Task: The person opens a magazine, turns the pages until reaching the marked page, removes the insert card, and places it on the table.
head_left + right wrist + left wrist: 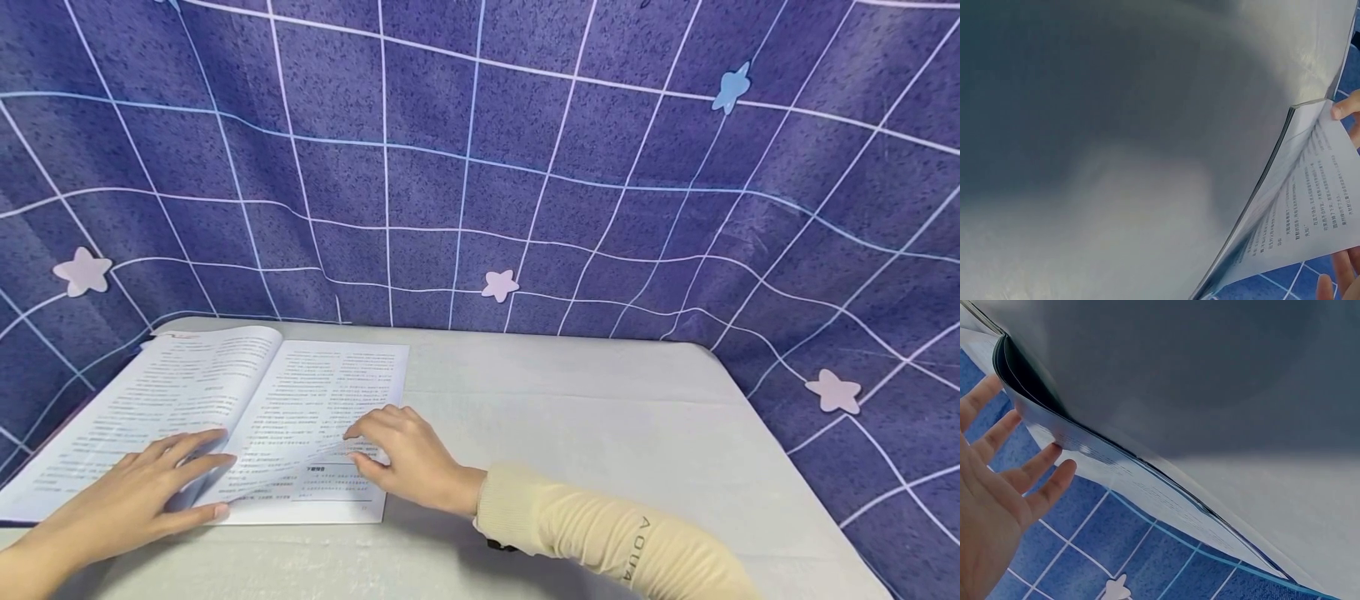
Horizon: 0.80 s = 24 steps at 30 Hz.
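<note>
An open printed book (307, 417) lies on the left part of the table. My left hand (142, 492) rests on its left page near the fold, fingers spread, the thumb by the lower edge. In the left wrist view the fingers of this left hand (997, 487) reach over the bowed pages (1116, 462). Over the outer part of the right-hand page is my right hand (412, 458), thumb and forefinger bent and a little apart. In the right wrist view a printed page (1310, 194) stands lifted off those below, and fingertips (1342, 269) show at its edge.
A pale cloth covers the table (600, 417). Behind and on both sides hangs a blue-purple curtain (420, 108) with a white grid and stars. The right forearm wears a cream sleeve (600, 525) and crosses the front of the table.
</note>
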### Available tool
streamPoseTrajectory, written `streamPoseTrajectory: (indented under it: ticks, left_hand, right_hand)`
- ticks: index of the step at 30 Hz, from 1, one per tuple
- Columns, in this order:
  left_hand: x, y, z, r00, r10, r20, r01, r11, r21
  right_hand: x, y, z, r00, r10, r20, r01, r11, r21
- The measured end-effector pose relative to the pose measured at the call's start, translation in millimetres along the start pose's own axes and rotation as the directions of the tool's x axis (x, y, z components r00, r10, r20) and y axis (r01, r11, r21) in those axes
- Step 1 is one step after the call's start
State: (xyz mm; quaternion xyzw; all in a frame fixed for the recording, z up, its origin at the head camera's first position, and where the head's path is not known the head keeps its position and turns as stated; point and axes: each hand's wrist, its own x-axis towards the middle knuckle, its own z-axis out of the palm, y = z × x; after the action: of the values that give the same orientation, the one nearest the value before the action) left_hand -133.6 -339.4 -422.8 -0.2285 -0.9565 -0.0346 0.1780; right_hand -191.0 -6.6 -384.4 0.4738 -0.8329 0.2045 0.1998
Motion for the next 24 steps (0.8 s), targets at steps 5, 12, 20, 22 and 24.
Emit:
streamPoseTrajectory:
  ticks: [5,12,20,22,24]
  left_hand:
    - [0.1,-1.0,-0.7,1.0,-0.001,-0.006,0.001,1.0,0.005]
    - [1.5,-1.6,-3.1,1.0,-0.002,-0.011,0.003,1.0,0.019]
    - [2.4,-2.6,-4.8,1.0,-0.002,-0.009,0.002,1.0,0.019]
    - [2.6,-2.4,-5.6,1.0,-0.006,-0.012,0.006,1.0,0.018]
    - [2.8,-2.1,-6.1,1.0,-0.008,-0.015,0.009,1.0,0.014]
  right_hand:
    - [0.1,1.3,-1.2,0.999,-0.002,-0.047,0.003,1.0,0.018]
    - [-0.2,3.3,-2.4,0.997,-0.009,-0.074,0.013,0.999,0.048]
    - [-1.2,4.5,-3.5,0.997,0.0,-0.076,0.004,0.998,0.058]
    - [-1.6,4.5,-3.8,0.998,-0.004,-0.068,0.006,0.999,0.041]
    - [-2.1,4.6,-3.9,0.998,-0.006,-0.06,0.008,0.999,0.034]
